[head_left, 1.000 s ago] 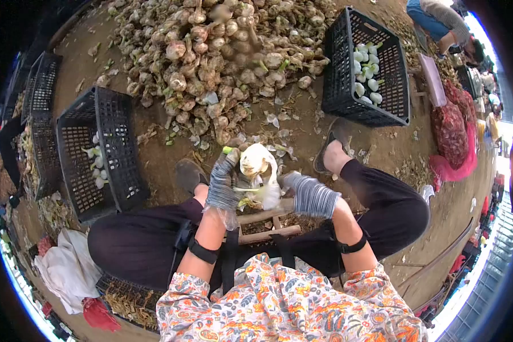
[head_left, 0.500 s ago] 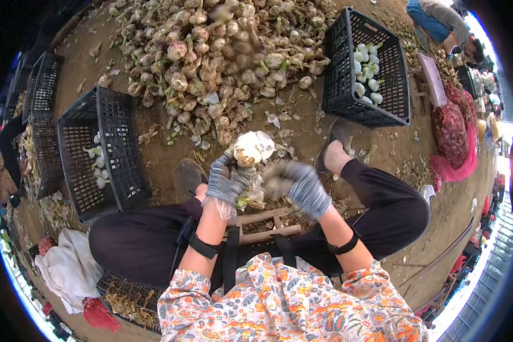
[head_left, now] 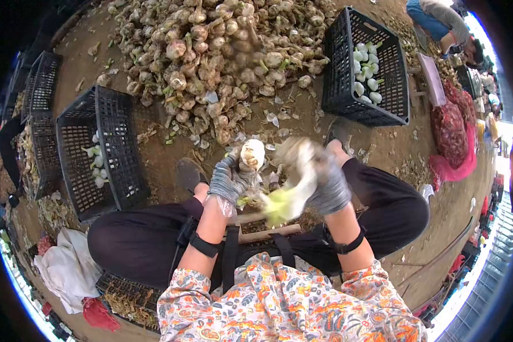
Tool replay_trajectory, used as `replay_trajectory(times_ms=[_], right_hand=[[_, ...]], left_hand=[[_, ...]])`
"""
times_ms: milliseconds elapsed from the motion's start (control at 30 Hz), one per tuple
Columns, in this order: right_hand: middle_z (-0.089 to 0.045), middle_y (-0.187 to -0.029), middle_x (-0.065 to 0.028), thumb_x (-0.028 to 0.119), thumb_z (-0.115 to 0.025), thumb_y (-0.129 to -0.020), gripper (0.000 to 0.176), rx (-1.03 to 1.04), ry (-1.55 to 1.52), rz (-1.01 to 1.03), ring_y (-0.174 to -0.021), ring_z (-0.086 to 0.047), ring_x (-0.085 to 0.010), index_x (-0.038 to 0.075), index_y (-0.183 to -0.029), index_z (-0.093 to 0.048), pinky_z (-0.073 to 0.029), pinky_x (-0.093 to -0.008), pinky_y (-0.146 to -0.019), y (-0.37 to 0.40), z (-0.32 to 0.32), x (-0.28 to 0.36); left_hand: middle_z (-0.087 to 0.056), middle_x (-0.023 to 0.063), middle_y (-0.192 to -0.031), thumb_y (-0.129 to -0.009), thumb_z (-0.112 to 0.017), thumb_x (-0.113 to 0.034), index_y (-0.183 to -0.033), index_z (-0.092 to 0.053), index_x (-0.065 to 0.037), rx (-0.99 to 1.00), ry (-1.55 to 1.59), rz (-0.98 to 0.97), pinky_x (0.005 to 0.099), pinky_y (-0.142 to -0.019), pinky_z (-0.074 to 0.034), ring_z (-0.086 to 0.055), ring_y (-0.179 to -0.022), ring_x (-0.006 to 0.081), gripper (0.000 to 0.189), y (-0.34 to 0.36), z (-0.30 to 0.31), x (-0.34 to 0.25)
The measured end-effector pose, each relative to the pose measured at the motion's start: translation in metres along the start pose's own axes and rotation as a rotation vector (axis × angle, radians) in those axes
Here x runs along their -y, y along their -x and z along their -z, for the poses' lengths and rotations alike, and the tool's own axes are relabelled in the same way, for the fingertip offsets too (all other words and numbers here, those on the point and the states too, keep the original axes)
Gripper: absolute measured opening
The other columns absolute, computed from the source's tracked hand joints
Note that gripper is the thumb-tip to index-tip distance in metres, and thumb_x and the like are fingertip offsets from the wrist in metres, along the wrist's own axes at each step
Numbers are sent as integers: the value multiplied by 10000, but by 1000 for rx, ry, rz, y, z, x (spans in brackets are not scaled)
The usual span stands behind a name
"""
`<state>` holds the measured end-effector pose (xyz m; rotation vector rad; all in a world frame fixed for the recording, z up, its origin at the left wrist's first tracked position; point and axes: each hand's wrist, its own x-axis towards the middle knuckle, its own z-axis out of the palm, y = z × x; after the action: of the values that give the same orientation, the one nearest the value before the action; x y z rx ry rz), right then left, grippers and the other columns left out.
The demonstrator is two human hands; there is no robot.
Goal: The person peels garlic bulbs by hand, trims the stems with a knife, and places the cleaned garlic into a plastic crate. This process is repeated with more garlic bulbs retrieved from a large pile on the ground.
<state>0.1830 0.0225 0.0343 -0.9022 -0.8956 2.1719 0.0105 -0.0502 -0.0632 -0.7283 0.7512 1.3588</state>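
My left hand (head_left: pixel 229 175), in a grey striped glove with clear plastic at the wrist, is closed around a garlic bulb (head_left: pixel 252 155). The bulb's pale, partly brown side faces up. To its right, my gloved right hand (head_left: pixel 328 185) is smeared by motion. A blurred whitish strip of garlic skin (head_left: pixel 295 194) with a yellow-green end trails from the right hand, apart from the bulb. The right fingertips are hard to make out. Beyond both hands lies a large heap of unpeeled garlic (head_left: pixel 211 68) with dry stalks.
A black crate (head_left: pixel 365 111) with clean white bulbs (head_left: pixel 367 65) stands front right. Another crate (head_left: pixel 105 154) with a few white bulbs stands left. Loose skins litter the ground between my feet. Red net sacks (head_left: pixel 453 134) lie right; a person (head_left: pixel 444 25) bends at the far right.
My right hand has moved right and slightly up, away from the bulb, with the skin strip trailing. The bulb now looks narrower, and my left hand has barely moved.
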Motion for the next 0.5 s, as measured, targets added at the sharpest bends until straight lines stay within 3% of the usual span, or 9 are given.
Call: replay_trajectory(times_ms=[33, 100, 133, 167, 233, 267, 300, 400, 500], right_hand=[[-575, -881, -52, 77, -601, -743, 220, -86, 307, 244, -710, -538, -152, -14, -940, -568, -449, -288, -645, 5, 0, 17], [-595, -948, -61, 74, -549, -796, 259, -178, -257, -10, -774, -569, -149, -18, -1038, -536, -469, -281, -667, -9, 33, 11], [-583, -1003, -82, 78, -532, -811, 293, -153, 495, -219, -829, -570, -150, -30, -1083, -513, -470, -262, -671, -12, 38, 19], [-578, -980, -167, 121, -615, -741, 412, -134, 1135, -166, -753, -610, -258, 59, -1133, -507, -506, -338, -667, -19, 59, -10], [-557, -991, -174, 139, -628, -715, 420, -363, 1593, 333, -750, -596, -299, 75, -1116, -523, -492, -361, -687, -7, 29, -26], [-550, -991, -157, 143, -638, -706, 414, -295, 1328, 155, -765, -584, -314, 74, -1098, -521, -483, -366, -698, -6, 21, -27], [-550, -991, -157, 143, -638, -706, 414, -288, 1328, 155, -765, -584, -314, 74, -1098, -521, -483, -366, -698, -8, 13, -30], [-553, -920, -162, 136, -644, -702, 319, -85, 1343, 395, -767, -560, -331, 61, -997, -550, -471, -380, -700, -8, -13, -34], [-561, -838, -158, 132, -647, -704, 263, -13, 1297, 381, -772, -551, -339, 46, -942, -576, -466, -378, -700, -15, -5, -39]], left_hand=[[-622, 119, -921, -833, -566, -120, -998, -562, 17, -34, -3, -18, 269, -585, -563, -633, -752, 209, 214, -1, -1, 0], [-623, 106, -894, -828, -576, -116, -971, -569, 3, -31, 7, -12, 268, -554, -558, -631, -718, 197, 187, 5, -3, -1], [-624, 93, -866, -823, -586, -113, -945, -575, -11, -30, 20, -6, 266, -523, -553, -629, -684, 186, 160, 7, -5, -2], [-624, 93, -866, -823, -586, -113, -945, -575, -11, -28, 22, -6, 266, -523, -553, -629, -684, 186, 160, 5, -3, 0], [-613, 65, -799, -815, -601, -107, -893, -567, -46, -96, -58, -170, 252, -458, -530, -610, -608, 154, 105, 4, -1, 3], [-599, 39, -750, -813, -602, -93, -865, -546, -78, -134, -115, -214, 240, -430, -508, -579, -558, 127, 78, 6, -4, 6], [-599, 39, -750, -813, -602, -93, -865, -546, -78, -136, -111, -218, 240, -430, -508, -579, -558, 127, 78, 7, -5, 8], [-560, 2, -678, -793, -645, -145, -897, -516, -112, -196, -293, -355, 213, -397, -440, -527, -513, 100, 169, 10, -7, 14], [-536, -7, -670, -776, -671, -167, -898, -507, -113, -349, -619, -435, 210, -390, -396, -494, -502, 83, 211, 16, -7, 15]])
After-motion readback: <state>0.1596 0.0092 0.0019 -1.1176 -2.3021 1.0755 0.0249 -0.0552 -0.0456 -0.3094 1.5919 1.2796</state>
